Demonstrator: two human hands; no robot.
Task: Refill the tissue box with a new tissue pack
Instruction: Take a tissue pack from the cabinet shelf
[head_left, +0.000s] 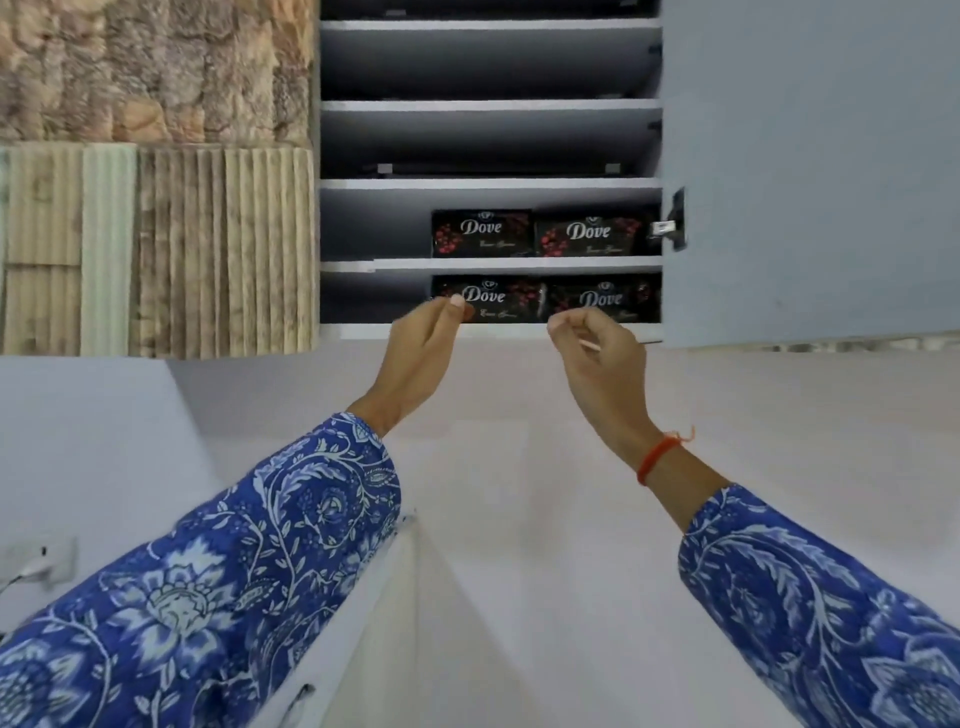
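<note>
Several black "Dove" tissue packs lie in an open wall cabinet above me. Two sit on the lowest shelf, a left pack (488, 299) and a right pack (602, 299), and two more packs (535, 234) are one shelf up. My left hand (423, 345) is raised with its thumb and fingertips bunched at the lower left corner of the left pack; whether it grips the wrapper is unclear. My right hand (597, 353) is raised just below the right pack, fingers curled in, holding nothing. No tissue box is in view.
The cabinet's grey door (810, 171) stands open on the right, with a hinge (672, 221) at its edge. The upper shelves (488, 106) look bare. Textured stone-look panels (156, 208) cover the wall to the left. A white cabinet edge (384, 597) lies below.
</note>
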